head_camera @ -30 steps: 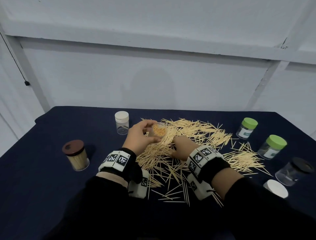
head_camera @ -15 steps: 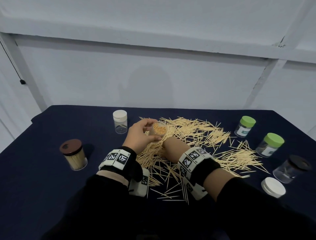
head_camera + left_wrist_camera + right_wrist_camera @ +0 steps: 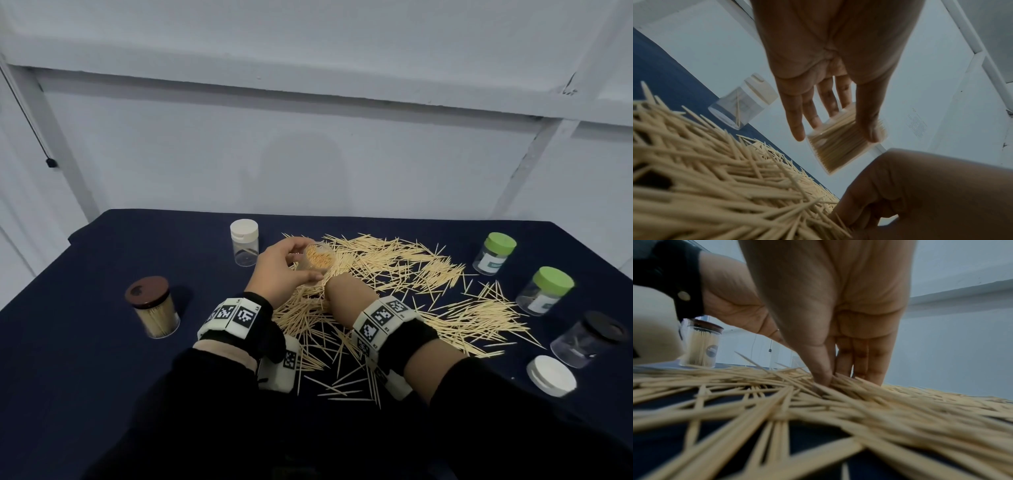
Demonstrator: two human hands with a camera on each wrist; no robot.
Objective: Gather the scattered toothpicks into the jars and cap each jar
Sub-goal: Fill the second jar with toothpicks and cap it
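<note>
The left hand (image 3: 279, 270) grips an open clear jar (image 3: 317, 262) packed with toothpicks, lifted and tilted above the far edge of the scattered toothpicks (image 3: 394, 274), thumb on one side and fingers (image 3: 797, 120) on the other. Just beside it on the near side, the right hand (image 3: 349, 294) is down in the pile, thumb and fingertips (image 3: 822, 374) pinching together on several toothpicks. A loose white lid (image 3: 550, 375) lies well off to the right hand's right.
</note>
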